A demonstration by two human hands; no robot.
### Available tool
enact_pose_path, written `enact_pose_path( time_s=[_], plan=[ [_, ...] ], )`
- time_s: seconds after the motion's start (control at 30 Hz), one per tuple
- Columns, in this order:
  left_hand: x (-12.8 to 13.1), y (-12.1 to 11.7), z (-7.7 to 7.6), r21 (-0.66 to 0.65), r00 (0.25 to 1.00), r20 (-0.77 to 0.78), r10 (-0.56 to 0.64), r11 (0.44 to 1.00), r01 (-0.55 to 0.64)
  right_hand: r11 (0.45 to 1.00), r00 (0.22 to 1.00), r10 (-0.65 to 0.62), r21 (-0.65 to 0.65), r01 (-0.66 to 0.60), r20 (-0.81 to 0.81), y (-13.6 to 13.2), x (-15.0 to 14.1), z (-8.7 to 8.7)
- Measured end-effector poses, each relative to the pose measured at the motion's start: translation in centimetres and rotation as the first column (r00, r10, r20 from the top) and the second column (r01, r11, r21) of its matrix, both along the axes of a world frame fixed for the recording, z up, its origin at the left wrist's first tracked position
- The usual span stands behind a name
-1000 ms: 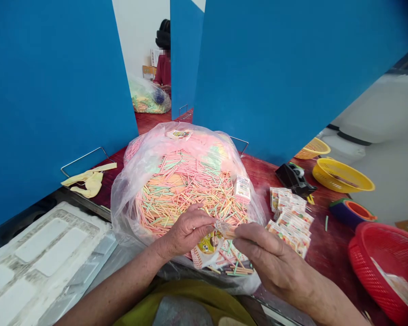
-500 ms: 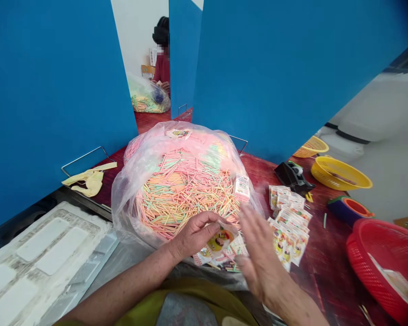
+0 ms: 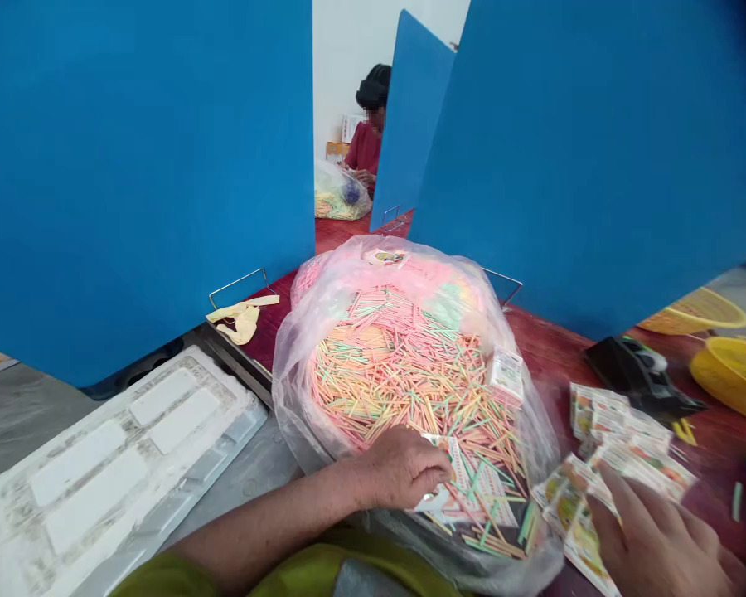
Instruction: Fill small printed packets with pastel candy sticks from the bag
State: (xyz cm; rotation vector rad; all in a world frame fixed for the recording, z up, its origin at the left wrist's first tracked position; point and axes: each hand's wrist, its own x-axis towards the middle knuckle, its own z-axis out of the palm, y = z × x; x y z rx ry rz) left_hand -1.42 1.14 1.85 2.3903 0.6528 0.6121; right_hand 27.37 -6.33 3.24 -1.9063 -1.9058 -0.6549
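My left hand [image 3: 405, 468] is closed over the near side of a clear plastic bag [image 3: 292, 381], its thumb and fingers pinching a small printed packet [image 3: 433, 499]. More printed packets [image 3: 494, 493] lie under and beside it among loose thin coloured sticks [image 3: 404, 373], pink, yellow and green, which fill the bag. My right hand [image 3: 652, 531], slightly blurred, reaches over the table with its fingers apart. It rests at a spread of small printed packets [image 3: 637, 452] right of the bag. Another packet [image 3: 506, 375] leans on the sticks at the bag's right side.
Blue partition boards [image 3: 572, 166] stand behind the bag. A tape dispenser [image 3: 640, 373] and yellow baskets [image 3: 733, 373] are at the right. At left lie a white foam lid [image 3: 118, 464] and a pale yellow cloth strip [image 3: 242, 322]. A co-worker [image 3: 365, 141] sits beyond the gap.
My right hand has moved right from beside the left hand to the spread packets. My left hand has lowered and closed near the packets in the bag. The view has turned left.
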Motion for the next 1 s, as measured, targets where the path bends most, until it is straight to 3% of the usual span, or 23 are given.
enact_pose_path(
  time_s=[0.03,0.07,0.13,0.17,0.23,0.33,0.47,0.7,0.8,0.87,0.93,1.0],
  plan=[
    [-0.4,0.0,0.1,0.045,0.999,-0.038,0.001,0.999,0.001,0.998,0.996,0.051,0.017,-0.053,0.077,2.2,-1.9,0.6],
    [-0.6,0.0,0.3,0.083,0.998,-0.067,-0.001,0.997,0.006,0.975,0.971,0.22,0.014,-0.222,0.092,4.7,-4.5,1.3],
    [-1.0,0.1,0.9,0.14,0.995,-0.101,-0.018,0.99,0.032,0.885,0.895,0.442,-0.189,-0.424,0.062,10.1,-10.5,2.5],
    [-1.2,0.1,1.1,0.155,0.993,-0.111,-0.026,0.987,0.043,0.832,0.863,0.502,-0.304,-0.463,0.058,12.7,-13.5,2.9],
    [-1.9,0.4,1.4,0.156,0.993,-0.114,-0.014,0.987,0.032,0.775,0.819,0.571,-0.37,-0.512,0.062,17.1,-18.1,3.1],
    [-3.3,1.0,1.1,0.103,0.993,-0.045,0.105,0.99,-0.1,0.692,0.762,0.644,-0.476,-0.543,0.069,21.1,-21.0,2.1],
    [-4.3,2.0,0.1,0.022,0.952,0.037,0.304,0.952,-0.305,0.641,0.743,0.663,-0.58,-0.503,0.088,22.2,-20.7,0.9],
    [-4.9,2.6,-0.1,-0.08,0.883,-0.003,0.469,0.88,-0.467,0.651,0.808,0.584,-0.641,-0.407,0.08,21.5,-21.6,1.3],
    [-6.2,3.5,0.1,-0.204,0.817,0.084,0.571,0.812,-0.547,0.634,0.822,0.568,-0.661,-0.402,0.045,21.3,-20.8,2.2],
    [-6.8,4.5,0.3,-0.365,0.723,0.184,0.666,0.729,-0.579,0.645,0.841,0.54,-0.652,-0.398,0.022,21.0,-19.9,3.2],
    [-6.3,5.7,0.8,-0.612,0.593,0.288,0.752,0.621,-0.49,0.672,0.864,0.504,-0.63,-0.389,0.004,20.3,-19.1,4.5],
    [-4.6,6.7,1.6,-0.829,0.496,0.389,0.776,0.53,-0.178,0.674,0.883,0.466,-0.623,-0.397,-0.059,19.0,-19.0,5.3]
  ],
)
